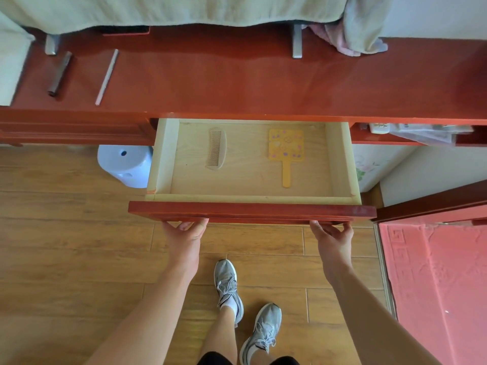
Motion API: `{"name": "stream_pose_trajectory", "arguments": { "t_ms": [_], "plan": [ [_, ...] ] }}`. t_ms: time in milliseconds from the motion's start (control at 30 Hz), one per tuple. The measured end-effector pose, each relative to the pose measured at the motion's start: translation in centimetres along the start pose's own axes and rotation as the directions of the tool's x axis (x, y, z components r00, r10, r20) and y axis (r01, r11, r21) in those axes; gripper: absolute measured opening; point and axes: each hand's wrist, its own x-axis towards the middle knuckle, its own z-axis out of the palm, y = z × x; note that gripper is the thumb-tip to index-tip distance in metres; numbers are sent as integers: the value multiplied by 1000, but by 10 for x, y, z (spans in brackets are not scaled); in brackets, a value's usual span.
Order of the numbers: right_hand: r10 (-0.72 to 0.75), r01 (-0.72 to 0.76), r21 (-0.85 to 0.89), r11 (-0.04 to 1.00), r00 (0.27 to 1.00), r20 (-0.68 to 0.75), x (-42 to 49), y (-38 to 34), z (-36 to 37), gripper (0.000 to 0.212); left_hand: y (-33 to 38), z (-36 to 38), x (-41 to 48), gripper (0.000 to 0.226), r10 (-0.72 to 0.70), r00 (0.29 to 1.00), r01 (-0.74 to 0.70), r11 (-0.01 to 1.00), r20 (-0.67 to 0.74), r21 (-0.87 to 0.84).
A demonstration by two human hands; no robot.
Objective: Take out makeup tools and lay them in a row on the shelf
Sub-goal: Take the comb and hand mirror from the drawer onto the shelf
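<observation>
A pale wooden drawer (342,159) with a red front (250,210) stands pulled out of the red shelf (237,80). Inside lie a beige comb (216,148) on the left and a yellow hand mirror (286,151) on the right, apart from each other. On the shelf's left end lie a dark brown tube (60,74) and a thin pale stick (106,77), side by side. My left hand (185,239) and my right hand (332,241) both grip the drawer front from below, fingers curled under its lower edge.
A green cloth (171,11) hangs over a frame at the back of the shelf, with a pink-grey towel (353,35) at its right. A white plastic stool (125,164) stands under the shelf. A red mat (434,285) lies right. My feet stand on wooden floor.
</observation>
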Motion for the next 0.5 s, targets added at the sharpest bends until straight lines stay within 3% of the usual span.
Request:
{"name": "stream_pose_trajectory", "arguments": {
  "t_ms": [267,500],
  "plan": [
    [50,-52,-144,988,999,-18,-11,-6,-6,97,18,0,-12,119,-53,988,79,980,-143,184],
    [-66,58,-395,917,998,-6,-52,-38,-24,88,75,5,-68,87,164,950,-27,892,-266,451]
  ]
}}
